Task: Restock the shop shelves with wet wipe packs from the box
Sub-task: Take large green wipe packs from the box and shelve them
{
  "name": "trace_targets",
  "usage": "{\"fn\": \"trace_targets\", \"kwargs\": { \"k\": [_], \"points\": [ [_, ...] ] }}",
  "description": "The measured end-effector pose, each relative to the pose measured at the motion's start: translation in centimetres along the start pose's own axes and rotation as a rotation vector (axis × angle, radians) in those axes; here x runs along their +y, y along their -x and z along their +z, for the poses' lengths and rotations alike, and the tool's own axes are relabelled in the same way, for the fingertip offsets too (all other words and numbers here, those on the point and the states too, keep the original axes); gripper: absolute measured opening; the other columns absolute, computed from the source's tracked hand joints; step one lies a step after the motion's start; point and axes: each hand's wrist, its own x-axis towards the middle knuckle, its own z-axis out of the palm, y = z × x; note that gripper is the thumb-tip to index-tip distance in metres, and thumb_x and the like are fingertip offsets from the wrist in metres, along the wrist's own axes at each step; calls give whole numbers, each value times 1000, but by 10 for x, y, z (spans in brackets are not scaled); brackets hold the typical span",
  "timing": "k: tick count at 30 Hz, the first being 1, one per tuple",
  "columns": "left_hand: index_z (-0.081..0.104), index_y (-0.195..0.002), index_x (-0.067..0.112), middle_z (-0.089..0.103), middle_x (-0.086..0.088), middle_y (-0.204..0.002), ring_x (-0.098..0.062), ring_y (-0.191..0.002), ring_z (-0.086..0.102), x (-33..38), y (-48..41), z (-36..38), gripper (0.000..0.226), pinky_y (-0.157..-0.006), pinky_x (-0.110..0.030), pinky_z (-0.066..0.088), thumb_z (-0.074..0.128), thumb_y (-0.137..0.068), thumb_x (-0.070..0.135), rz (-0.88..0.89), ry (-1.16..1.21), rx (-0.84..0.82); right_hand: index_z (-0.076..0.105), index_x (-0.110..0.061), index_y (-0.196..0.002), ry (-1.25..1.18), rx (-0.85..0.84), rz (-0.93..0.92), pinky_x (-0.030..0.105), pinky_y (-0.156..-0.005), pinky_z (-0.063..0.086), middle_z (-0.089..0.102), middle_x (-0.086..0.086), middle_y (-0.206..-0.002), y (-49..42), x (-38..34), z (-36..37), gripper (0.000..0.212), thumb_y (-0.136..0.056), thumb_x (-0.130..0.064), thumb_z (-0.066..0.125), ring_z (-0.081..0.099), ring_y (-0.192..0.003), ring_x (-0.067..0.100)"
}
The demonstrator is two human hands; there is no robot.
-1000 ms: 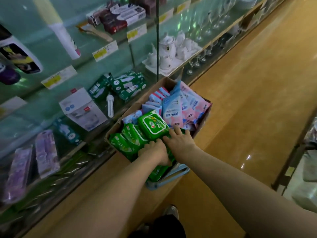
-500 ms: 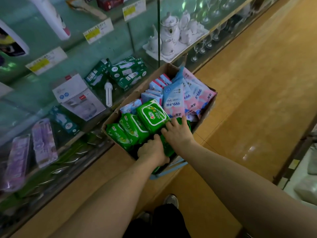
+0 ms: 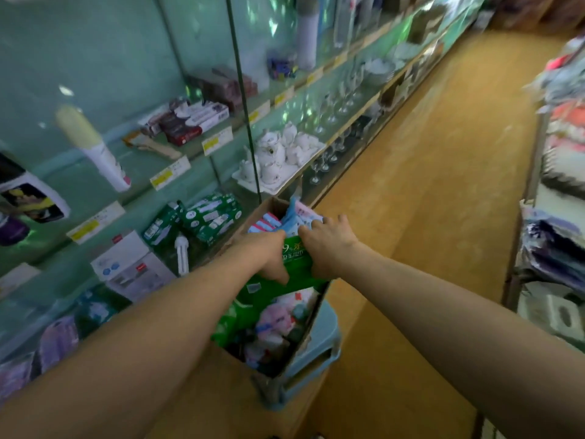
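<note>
- The left hand (image 3: 270, 253) is closed on the left edge of a green wet wipe pack (image 3: 296, 259); its thumb lies along the near side, and its other fingers are mostly hidden behind the pack.
- The right hand (image 3: 329, 245) is clamped on the right edge of the same pack, with its fingers (image 3: 329, 221) curled over the top and far side and the thumb tucked underneath.
- The green pack is held between the two hands, tilted, just above the open cardboard box (image 3: 273, 205).
- Whether one pack or a small stack is gripped cannot be told through the blur.
- More green packs (image 3: 250, 299) are seen in the near end of the box, directly below the hands.
- Pink and blue packs (image 3: 300, 215) are stood at the far end, just beyond the right fingertips.
- The box is set on a light blue plastic stool (image 3: 327, 340) on the yellow floor (image 3: 427, 217), right beside the glass shelves (image 3: 190, 172).
- On the shelves, green cartons (image 3: 210, 217), a white bulb (image 3: 182, 255) and a white tea set (image 3: 278, 155) are displayed, apart from both hands.
</note>
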Motion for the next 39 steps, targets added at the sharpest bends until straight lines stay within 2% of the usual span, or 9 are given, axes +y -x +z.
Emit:
{"fn": "trace_targets", "kwargs": {
  "k": [6,10,13,16,19,27,31,35,39],
  "points": [
    [45,-116,30,60,2,-106,-21,-93,60,27,18,-94,64,-86,-41,53,75,-62,42,229,-90,130,43,-17,-127,-79,108,192,42,-88,41,54,8,-118,42,55,-64,63,-78,-51,66,52,-109,29],
    [47,-117,27,59,2,-107,-21,-95,59,59,37,-153,60,-87,-41,52,76,-65,37,415,-155,246,44,-19,-121,-163,172,345,36,-80,46,56,4,-109,83,92,-100,61,-75,-51,68,53,-101,26],
    [47,-119,25,58,1,-106,-20,-94,60,92,55,-192,60,-86,-41,54,76,-67,32,559,-178,295,45,-21,-120,-207,226,484,32,-72,43,54,1,-101,120,119,-122,61,-74,-54,68,50,-95,22],
    [47,-118,24,57,0,-107,-21,-95,58,132,76,-225,57,-87,-41,53,75,-69,30,703,-203,342,44,-22,-118,-204,280,634,31,-70,42,50,0,-94,165,144,-140,63,-72,-57,68,46,-88,21],
    [46,-107,26,57,1,-100,-19,-90,58,176,102,-250,49,-82,-37,52,75,-68,29,855,-217,387,45,-22,-116,-165,320,764,34,-76,49,55,1,-98,216,166,-154,62,-69,-57,68,52,-92,23],
    [47,-117,26,57,3,-102,-16,-92,59,298,189,-282,51,-80,-34,53,74,-73,25,1230,-222,440,48,-24,-114,-59,360,1060,36,-84,49,59,2,-104,369,204,-180,60,-68,-55,69,53,-97,23],
    [44,-115,28,56,5,-97,-14,-88,58,360,240,-288,50,-69,-29,49,73,-75,24,1394,-195,515,49,-23,-115,39,396,1187,30,-71,39,58,2,-105,450,215,-190,58,-69,-50,71,53,-97,24],
    [45,-123,29,57,6,-95,-14,-87,60,418,291,-288,57,-70,-29,53,74,-73,25,1525,-118,601,45,-25,-110,156,416,1313,32,-72,39,49,0,-96,528,226,-197,55,-69,-52,70,48,-98,24],
    [46,-126,28,58,4,-99,-13,-84,59,471,341,-284,59,-69,-29,53,74,-73,29,1641,-103,747,46,-23,-116,226,432,1410,33,-71,41,49,1,-101,595,235,-199,61,-69,-52,73,44,-100,22]
  ]
}}
